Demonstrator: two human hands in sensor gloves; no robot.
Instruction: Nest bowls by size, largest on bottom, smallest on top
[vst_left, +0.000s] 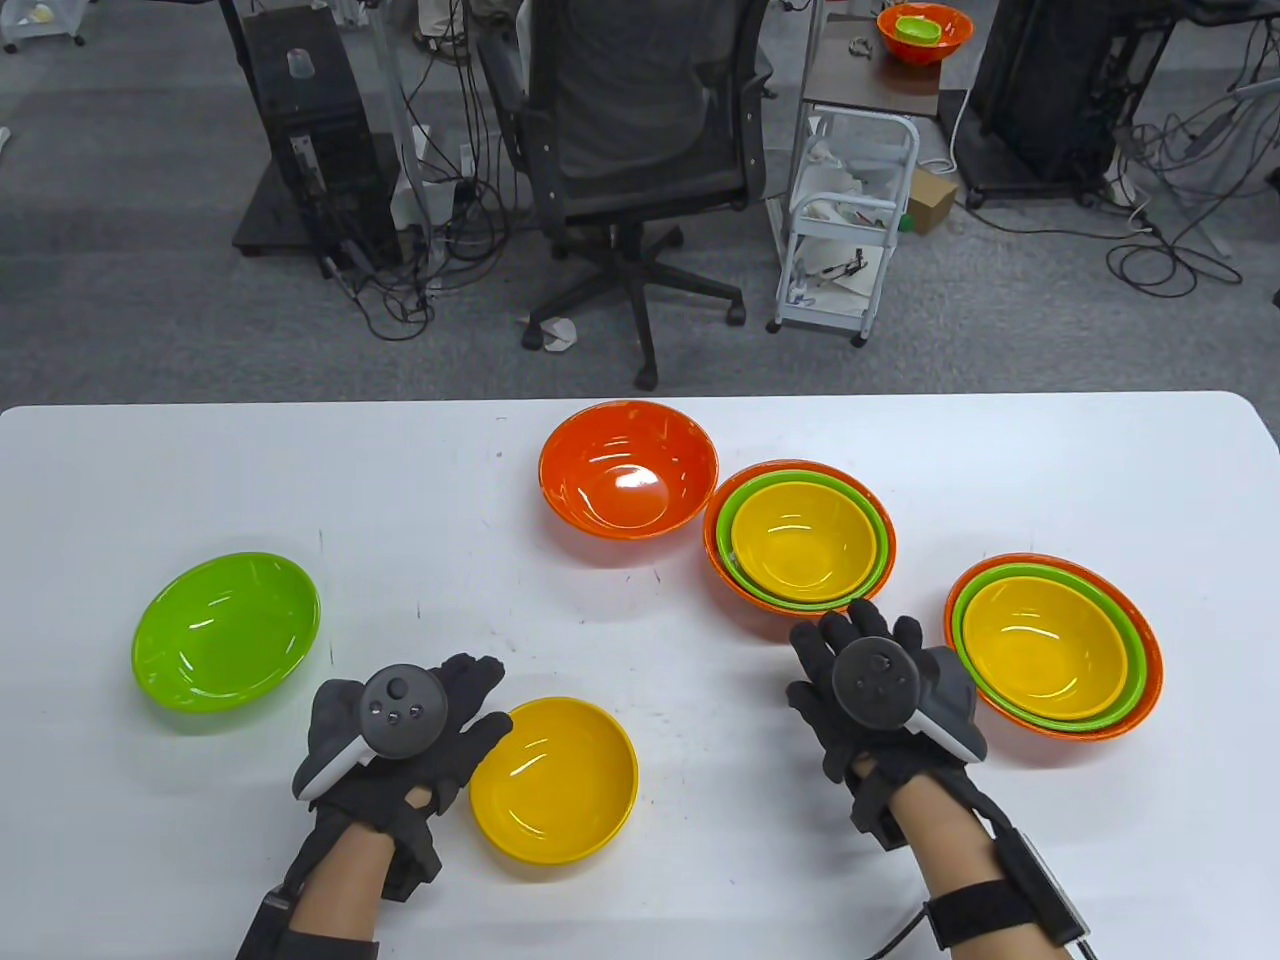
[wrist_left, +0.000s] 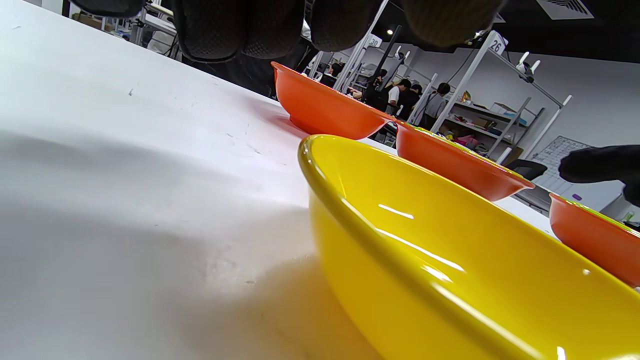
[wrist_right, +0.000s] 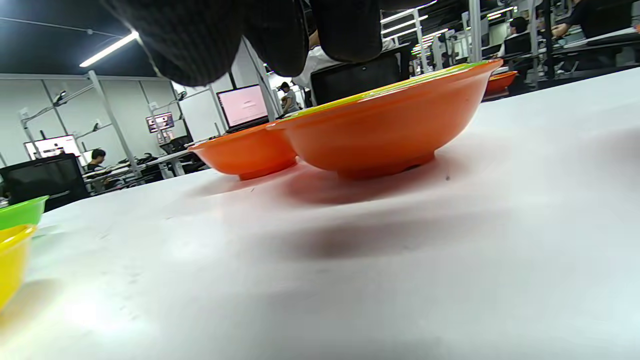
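Note:
A loose orange bowl (vst_left: 628, 482) stands at the table's back middle. A loose green bowl (vst_left: 226, 630) stands at the left, and a loose yellow bowl (vst_left: 553, 780) at the front middle. Two nested stacks, orange under green under yellow, stand at the middle (vst_left: 800, 540) and the right (vst_left: 1050, 645). My left hand (vst_left: 440, 720) is open, fingers spread, by the yellow bowl's left rim; contact is unclear. The left wrist view shows the yellow bowl (wrist_left: 450, 270) close below my fingers (wrist_left: 240, 30). My right hand (vst_left: 860, 660) is open and empty, just in front of the middle stack (wrist_right: 385, 130).
The white table (vst_left: 300, 470) has bare room between the green bowl and the loose orange bowl. Beyond its far edge stand an office chair (vst_left: 640, 150) and a small cart (vst_left: 850, 220). The right stack sits close to my right hand's right side.

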